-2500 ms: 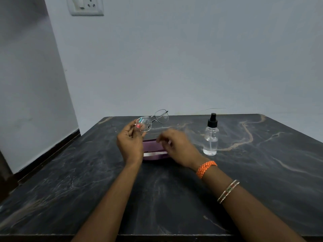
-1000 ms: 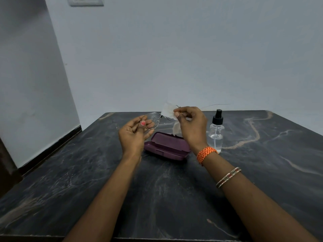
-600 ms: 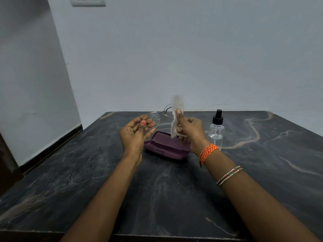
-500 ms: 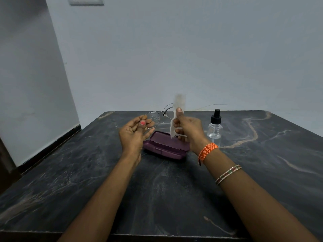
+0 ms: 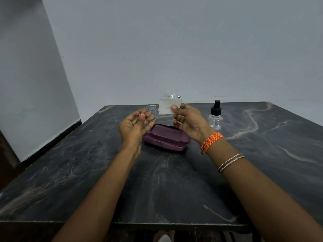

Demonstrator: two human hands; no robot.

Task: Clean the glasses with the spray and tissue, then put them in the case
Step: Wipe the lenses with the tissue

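White tissue [image 5: 169,107] over glasses [image 5: 152,110], between both hands' grips.

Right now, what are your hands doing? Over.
Left hand holds glasses. Right hand pinches tissue against far lens. Case shut on table; nothing blocking.

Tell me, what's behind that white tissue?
Behind the tissue, pinched by the right hand, sits one lens of the glasses; only its top rim shows, the rest is covered.
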